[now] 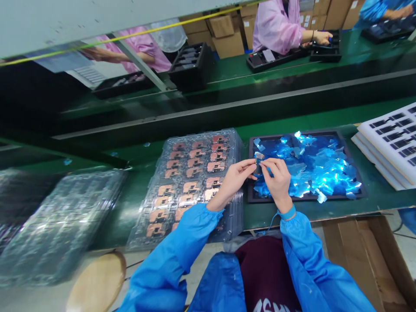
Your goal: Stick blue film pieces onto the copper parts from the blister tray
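A small circuit board (259, 155) with metallic parts stands up between my hands, over the left edge of a black tray (251, 190). My left hand (239, 174) pinches it from the left. My right hand (277, 177) is closed, fingertips pressed together at the board's lower right side; whatever they pinch is hidden. A blue wristband (287, 213) circles my right wrist. Shiny blue film pieces (312, 167) are heaped in the black tray. Left of it, a stack of clear plastic trays (152, 182) holds rows of copper-coloured boards.
More clear trays (65, 216) lie at the far left, above a round wooden stool (97, 281). White sheets with black labels (393, 138) are stacked at right. Beyond the ledge (201, 110), people in pink sleeves (276, 26) handle black trays. An open carton (364, 255) is below.
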### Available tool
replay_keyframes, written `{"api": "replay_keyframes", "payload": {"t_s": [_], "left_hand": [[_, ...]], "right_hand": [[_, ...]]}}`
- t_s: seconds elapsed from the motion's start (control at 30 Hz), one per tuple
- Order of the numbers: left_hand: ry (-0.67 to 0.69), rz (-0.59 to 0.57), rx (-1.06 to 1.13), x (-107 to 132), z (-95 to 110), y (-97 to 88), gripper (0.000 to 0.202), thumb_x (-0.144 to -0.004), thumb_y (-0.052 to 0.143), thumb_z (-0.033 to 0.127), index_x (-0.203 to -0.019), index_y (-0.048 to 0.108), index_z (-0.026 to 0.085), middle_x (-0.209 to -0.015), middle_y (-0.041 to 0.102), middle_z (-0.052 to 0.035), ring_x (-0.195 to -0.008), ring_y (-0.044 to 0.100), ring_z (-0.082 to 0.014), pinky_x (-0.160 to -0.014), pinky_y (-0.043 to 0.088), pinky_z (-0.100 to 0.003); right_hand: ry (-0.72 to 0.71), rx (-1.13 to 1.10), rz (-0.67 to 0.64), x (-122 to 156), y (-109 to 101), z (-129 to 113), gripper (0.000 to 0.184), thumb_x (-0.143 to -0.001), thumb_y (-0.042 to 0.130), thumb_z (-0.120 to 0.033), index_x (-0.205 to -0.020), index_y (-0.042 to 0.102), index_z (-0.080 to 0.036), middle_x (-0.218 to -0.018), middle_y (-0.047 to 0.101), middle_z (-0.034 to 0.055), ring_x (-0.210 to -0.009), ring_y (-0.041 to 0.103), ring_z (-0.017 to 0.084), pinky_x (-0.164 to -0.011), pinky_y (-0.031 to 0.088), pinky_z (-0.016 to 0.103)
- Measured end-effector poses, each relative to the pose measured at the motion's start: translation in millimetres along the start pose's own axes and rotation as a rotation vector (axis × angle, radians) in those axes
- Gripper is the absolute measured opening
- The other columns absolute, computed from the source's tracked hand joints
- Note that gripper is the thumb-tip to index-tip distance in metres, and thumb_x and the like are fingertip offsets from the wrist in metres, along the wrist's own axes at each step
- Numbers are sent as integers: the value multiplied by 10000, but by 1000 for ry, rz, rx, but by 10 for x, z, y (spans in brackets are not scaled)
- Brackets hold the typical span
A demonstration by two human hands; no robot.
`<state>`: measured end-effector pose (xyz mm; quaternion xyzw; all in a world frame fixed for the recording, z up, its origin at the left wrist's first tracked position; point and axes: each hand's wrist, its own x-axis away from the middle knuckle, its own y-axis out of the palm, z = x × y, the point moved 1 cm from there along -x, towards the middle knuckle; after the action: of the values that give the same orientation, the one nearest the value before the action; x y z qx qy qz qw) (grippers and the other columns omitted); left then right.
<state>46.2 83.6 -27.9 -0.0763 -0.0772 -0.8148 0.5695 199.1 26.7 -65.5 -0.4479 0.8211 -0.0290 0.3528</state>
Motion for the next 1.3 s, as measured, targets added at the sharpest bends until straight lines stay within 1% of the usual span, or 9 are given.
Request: {"api": "replay_keyframes", "payload": {"t_s": [0.27, 0.43, 0.53, 0.63, 0.77, 0.9, 0.97, 1.17, 1.3], "left_hand": [[-119, -8, 297, -4, 145, -64, 346, -832, 889, 320, -1114, 761, 165, -1166, 812, -114, -792, 720, -137, -706, 609, -243], [-16, 110, 326, -41, 215, -118, 334, -857, 832, 315, -1144, 715, 190, -1313, 777, -115, -881, 737, -148, -717, 600, -239], [67, 205, 283, -44, 268, -160, 347, -860, 796, 290, -1186, 711, 203, -1314, 777, -99, -929, 747, -158, -712, 600, -233], [90, 266, 237, -25, 296, -173, 366, -855, 805, 291, -1197, 712, 201, -1232, 798, -89, -931, 755, -165, -675, 599, -225], [109, 266, 150, 5, 248, -86, 402, -834, 873, 407, -1114, 707, 171, -1070, 816, -99, -844, 771, -180, -641, 614, -244], [135, 221, 128, 32, 156, 30, 443, -759, 943, 452, -962, 673, 166, -870, 786, -55, -744, 770, -183, -695, 657, -292], [151, 205, 99, 67, 149, 20, 452, -754, 945, 479, -927, 666, 167, -820, 771, -44, -720, 770, -188, -709, 665, -313], [335, 284, -292, 526, 515, -531, 290, -907, 822, 432, -1051, 778, 184, -972, 786, -74, -837, 766, -210, -738, 640, -318], [306, 85, -745, 960, 696, -994, 224, -1000, 702, 337, -1159, 841, 264, -1089, 777, -69, -983, 731, -222, -863, 609, -353]], "right_hand": [[-39, -145, -46, 4, -72, -110, 251, -1109, 522, -314, -1047, 761, -271, -1066, 807, 91, -1043, 752, 256, -859, 651, 441], [42, -215, 124, 55, -47, -148, 204, -1081, 560, -361, -1005, 717, -255, -972, 778, 94, -914, 758, 249, -697, 631, 392], [144, -162, 261, 12, -28, -42, 207, -1086, 547, -377, -1052, 696, -238, -978, 749, 95, -871, 735, 231, -721, 623, 382], [170, -28, 141, -113, 18, 103, 302, -1108, 447, -348, -1201, 700, -212, -1174, 733, 161, -1096, 711, 279, -958, 609, 487], [111, 16, -26, -226, 88, 102, 408, -1091, 463, -376, -1385, 659, -173, -1532, 584, 238, -1491, 501, 355, -1221, 431, 632], [161, -237, -166, -195, 131, -115, 315, -1013, 660, -470, -1176, 739, -212, -1162, 783, 114, -1073, 737, 264, -933, 630, 409], [226, -345, -217, -165, 127, -202, 283, -1023, 649, -477, -1032, 763, -218, -980, 800, 60, -880, 750, 222, -786, 628, 343], [237, -462, -255, -141, 36, -213, 379, -1098, 516, -491, -1116, 784, -225, -1112, 828, 82, -984, 787, 233, -801, 636, 355], [284, -440, -209, -136, -9, -121, 369, -1097, 528, -488, -1244, 743, -226, -1194, 818, 108, -1008, 792, 235, -797, 638, 368]]}}
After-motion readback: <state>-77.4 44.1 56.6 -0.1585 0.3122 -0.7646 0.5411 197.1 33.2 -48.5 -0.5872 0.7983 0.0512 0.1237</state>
